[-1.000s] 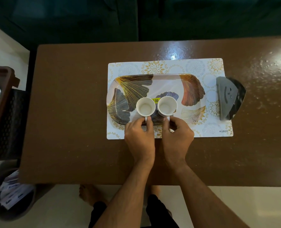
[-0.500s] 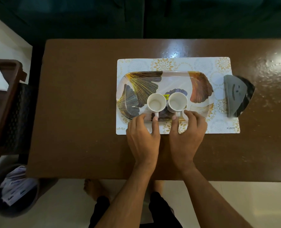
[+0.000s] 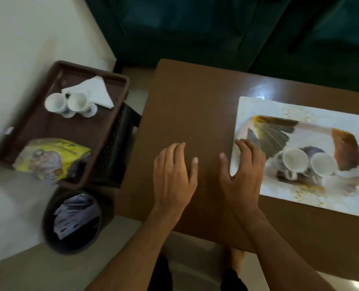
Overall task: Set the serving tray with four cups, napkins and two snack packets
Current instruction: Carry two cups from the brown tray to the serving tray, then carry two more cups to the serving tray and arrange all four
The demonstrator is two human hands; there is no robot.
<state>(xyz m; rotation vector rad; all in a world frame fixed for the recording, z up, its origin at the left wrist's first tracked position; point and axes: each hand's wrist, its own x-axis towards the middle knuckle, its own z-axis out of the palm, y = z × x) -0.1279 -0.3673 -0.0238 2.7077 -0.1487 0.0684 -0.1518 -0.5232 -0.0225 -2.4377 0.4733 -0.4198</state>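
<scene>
A: Head view. Left hand [image 3: 172,177] and right hand [image 3: 242,175] over the brown table [image 3: 195,114], fingers [image 3: 195,160] spread wide, holding nothing.

B: Cups?

A: Two white cups [image 3: 295,163] side by side on the leaf-patterned serving tray [image 3: 346,150], which sits on a placemat [image 3: 258,108]. Two more cups [image 3: 55,102] with a white napkin [image 3: 95,92] and a yellow snack packet [image 3: 52,156] on the brown side tray [image 3: 94,131], well apart. Bin [image 3: 75,221] below it.

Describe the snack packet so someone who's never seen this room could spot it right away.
Left of the brown table sits a dark brown crate. The snack packet lies at its near end, bright yellow and crinkled, unlike the two white cups and white napkins at the far end.
</scene>
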